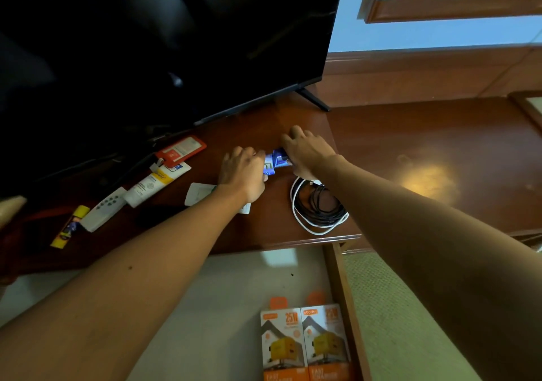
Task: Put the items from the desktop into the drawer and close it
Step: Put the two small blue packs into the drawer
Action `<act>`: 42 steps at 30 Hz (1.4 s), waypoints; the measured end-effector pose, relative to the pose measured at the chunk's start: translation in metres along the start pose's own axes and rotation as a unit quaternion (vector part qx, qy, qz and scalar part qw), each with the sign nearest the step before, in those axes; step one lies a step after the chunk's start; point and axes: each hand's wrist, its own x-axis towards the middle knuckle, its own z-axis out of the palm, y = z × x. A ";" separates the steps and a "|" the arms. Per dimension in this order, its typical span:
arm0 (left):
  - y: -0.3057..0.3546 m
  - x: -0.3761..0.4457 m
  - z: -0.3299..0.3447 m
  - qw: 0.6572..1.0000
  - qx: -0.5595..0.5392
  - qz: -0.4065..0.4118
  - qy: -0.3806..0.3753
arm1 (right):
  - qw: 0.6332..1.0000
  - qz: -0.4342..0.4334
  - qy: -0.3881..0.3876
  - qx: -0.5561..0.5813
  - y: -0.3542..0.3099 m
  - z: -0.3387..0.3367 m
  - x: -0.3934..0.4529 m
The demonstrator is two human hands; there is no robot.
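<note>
Hands meet over the middle of the wooden desktop (pixel 410 151), both gripping a small blue packet (pixel 275 162). Its long axis runs roughly left to right, one end under the left hand (pixel 242 172), the other under the right hand (pixel 306 153). What shows between them is glossy blue with a pale patch toward the left end; the print is too blurred to read. The left hand's fingers are curled around the packet's left end, and the right hand's fingers are bent down over its right end, clamped on it. Just in front of the right hand lies a coil of black and white cables (pixel 318 204), flat on the wood near the front edge. Under the left wrist sits a flat white packet (pixel 199 193). Farther left lie a white tube (pixel 149 184) pointing toward the screen, a white remote (pixel 102 209), a yellow glue stick (pixel 70 228), and a red card sleeve (pixel 181 150) by the dark television (pixel 164 43). Below the desktop's edge the drawer (pixel 340 286) stands pulled out, pale inside, with two orange charger boxes (pixel 305 342) side by side against its right wall.
</note>
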 end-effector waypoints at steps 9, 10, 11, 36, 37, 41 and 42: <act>0.007 -0.075 -0.023 0.997 -0.053 -0.005 0.048 | 0.989 0.069 0.124 0.041 -0.052 0.001 -0.090; 0.007 -0.088 -0.023 0.997 -0.059 -0.006 0.049 | 0.986 0.080 0.128 0.064 -0.060 0.004 -0.103; 0.008 -0.101 -0.023 0.997 -0.067 -0.007 0.049 | 0.983 0.089 0.132 0.095 -0.068 0.008 -0.115; 0.027 -0.174 0.108 0.987 -0.049 0.054 -0.143 | 0.989 0.052 -0.136 -0.019 -0.063 0.135 -0.189; 0.028 -0.169 0.112 0.986 -0.059 0.048 -0.148 | 0.988 0.051 -0.143 -0.021 -0.061 0.137 -0.185; 0.032 -0.155 0.129 0.983 -0.094 0.041 -0.149 | 0.987 0.066 -0.148 -0.009 -0.062 0.143 -0.175; 0.033 -0.152 0.134 0.983 -0.101 0.038 -0.150 | 0.985 0.075 -0.156 0.006 -0.063 0.145 -0.173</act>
